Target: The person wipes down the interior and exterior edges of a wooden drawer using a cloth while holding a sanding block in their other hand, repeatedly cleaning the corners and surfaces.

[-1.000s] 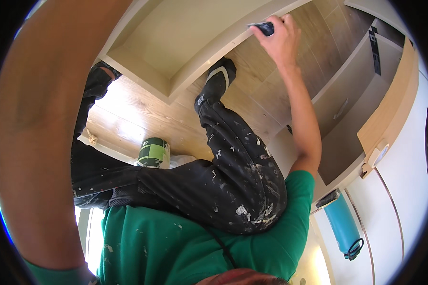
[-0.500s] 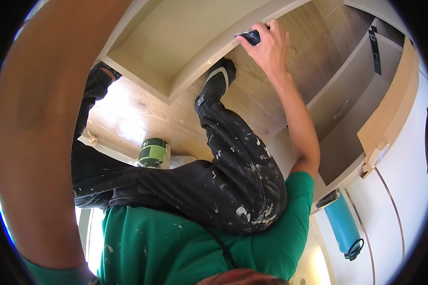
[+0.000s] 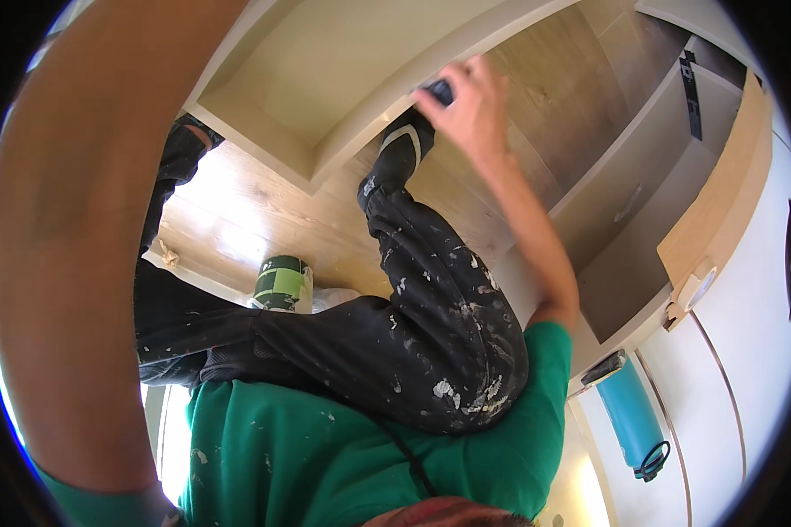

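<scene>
My right hand (image 3: 473,110), a little blurred, is closed round a small black scraper-like tool (image 3: 439,91) with a pale-smeared front edge. It sits against the front edge of a cream-painted frame (image 3: 358,132), which looks like an open drawer or cabinet box. The tool's exact kind cannot be made out. Across the left side of the view runs my left arm, large and close; its hand lies beyond the top edge, hidden from sight.
My paint-spotted legs and a dark-socked foot (image 3: 400,149) are just below the frame. A green-labelled paint tub (image 3: 283,283) stands on the wood floor. At right are an open drawer (image 3: 628,281), a wooden board (image 3: 712,220), a tape roll (image 3: 699,286) and a teal bottle (image 3: 628,413).
My right hand has slid left and slightly down along the frame's edge, carrying the black tool. My right forearm followed; my left arm stays nearly still.
</scene>
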### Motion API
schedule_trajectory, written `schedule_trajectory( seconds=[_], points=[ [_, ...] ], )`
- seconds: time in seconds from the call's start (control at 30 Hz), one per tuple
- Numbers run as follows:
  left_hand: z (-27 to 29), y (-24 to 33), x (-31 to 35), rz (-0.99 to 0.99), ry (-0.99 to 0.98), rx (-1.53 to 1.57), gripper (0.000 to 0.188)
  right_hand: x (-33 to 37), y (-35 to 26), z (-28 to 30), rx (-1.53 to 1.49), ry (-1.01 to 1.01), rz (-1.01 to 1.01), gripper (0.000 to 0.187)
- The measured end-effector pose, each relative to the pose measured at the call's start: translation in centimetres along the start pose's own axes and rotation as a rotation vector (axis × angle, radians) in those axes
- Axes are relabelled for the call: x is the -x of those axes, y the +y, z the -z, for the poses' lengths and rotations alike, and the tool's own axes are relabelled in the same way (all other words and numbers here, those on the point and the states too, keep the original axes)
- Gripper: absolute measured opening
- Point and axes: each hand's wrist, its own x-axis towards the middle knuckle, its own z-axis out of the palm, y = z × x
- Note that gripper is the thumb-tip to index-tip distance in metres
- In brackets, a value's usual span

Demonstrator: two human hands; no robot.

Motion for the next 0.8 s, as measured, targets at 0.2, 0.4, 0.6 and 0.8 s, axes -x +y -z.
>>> schedule_trajectory(
  seconds=[0.2,0.4,0.6,0.8],
  points=[
    [0.3,-1.9,1.3,-0.077,0.224,0.16,0.038,6.7,-5.6,1.2,-0.255,0.08,-0.212,0.039],
    [5.3,-0.2,9.0,-0.192,0.355,0.209,0.045,20.1,-2.2,6.9,-0.154,0.516,-0.897,0.047],
    [7.9,2.1,31.0,-0.252,0.093,0.564,0.037,25.4,-4.2,7.3,-0.253,0.515,-1.003,0.049],
    [7.8,5.7,41.3,-0.16,-0.341,0.468,0.026,23.5,-5.4,9.4,-0.27,0.572,-0.93,0.049]
  ],
)
